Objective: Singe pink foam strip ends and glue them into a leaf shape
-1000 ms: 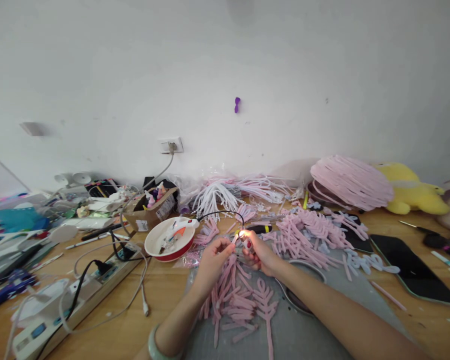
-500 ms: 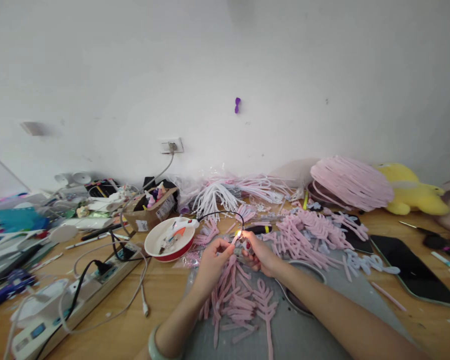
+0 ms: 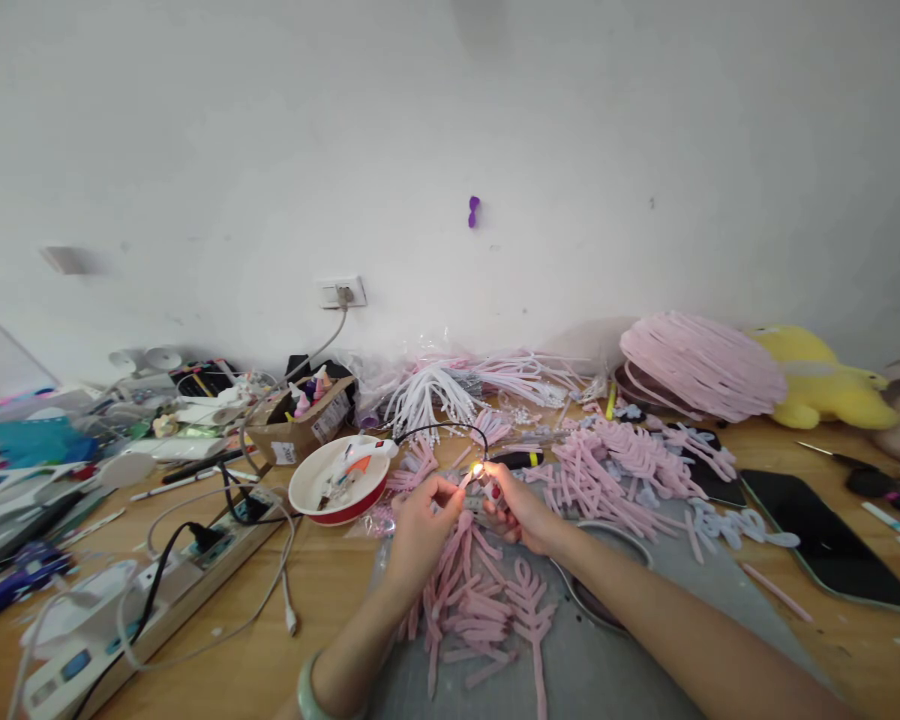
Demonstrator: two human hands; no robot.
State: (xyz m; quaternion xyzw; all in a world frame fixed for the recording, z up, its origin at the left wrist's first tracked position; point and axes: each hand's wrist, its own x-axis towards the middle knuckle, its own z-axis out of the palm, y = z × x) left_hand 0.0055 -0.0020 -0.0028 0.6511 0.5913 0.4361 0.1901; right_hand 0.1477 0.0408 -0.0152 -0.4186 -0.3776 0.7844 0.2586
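Note:
Between the thumb and fingers of my left hand [image 3: 421,520] is a short pink pipe cleaner [image 3: 466,480], its tip at a small bright flame [image 3: 478,468]. My right hand [image 3: 521,507] is closed around a lighter, mostly hidden by the fingers, and the flame burns by its thumb. Below both hands, cut pink pipe cleaner pieces [image 3: 480,615] lie heaped on a grey mat [image 3: 592,670]. Beside that heap is a pink leaf-shaped pipe cleaner branch [image 3: 534,620]. A grey metal ring-like tool [image 3: 604,625] lies partly under my right forearm.
A red-and-white bowl [image 3: 379,490] holds a glue gun [image 3: 352,460]. Left of it, a power strip [image 3: 157,630] trails cables. More pink branches [image 3: 622,470], a phone [image 3: 829,540] and a yellow plush toy [image 3: 817,375] are to the right. White pipe cleaners [image 3: 435,395] lie behind.
My left hand has shifted very slightly left, with the pink pipe cleaner still at the flame. Otherwise the hands and the table look the same.

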